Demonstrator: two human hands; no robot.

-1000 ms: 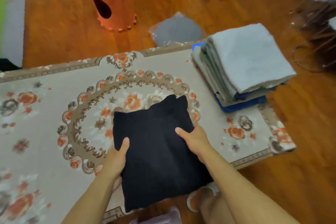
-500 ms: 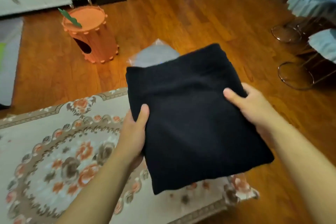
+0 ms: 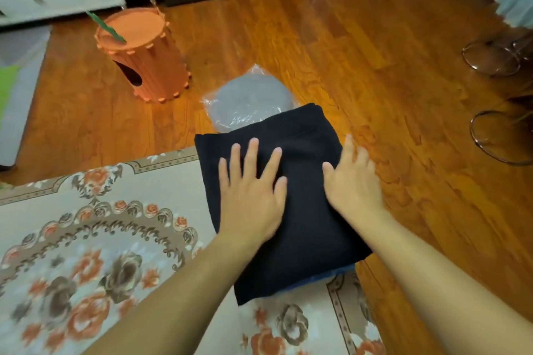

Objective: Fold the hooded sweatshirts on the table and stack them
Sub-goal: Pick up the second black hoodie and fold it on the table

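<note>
Now on the Stack: Folded Black Hoodie Pressed Flat

Both palms lie flat on a folded black sweatshirt [image 3: 291,210] at the far right corner of the floral tablecloth [image 3: 86,239], gripping nothing. The left hand [image 3: 251,199] rests on the garment's left half with its fingers spread wide and pointing away from the person. The right hand [image 3: 352,181] sits at the garment's right edge, fingers extended and slightly blurred, some of them reaching past the cloth. A sliver of blue fabric [image 3: 331,275] peeks out beneath the near right corner, which suggests the sweatshirt rests on top of a pile of other folded pieces; the rest of that pile is hidden. The garment's long axis runs from the person outward, leaning a little left, its far end hanging past the tablecloth's edge toward a plastic-wrapped grey disc [image 3: 248,98] on the wooden floor [image 3: 403,95]. Each hand covers its own side, so smoothing outward along the fold looks like the likely finish.
</note>
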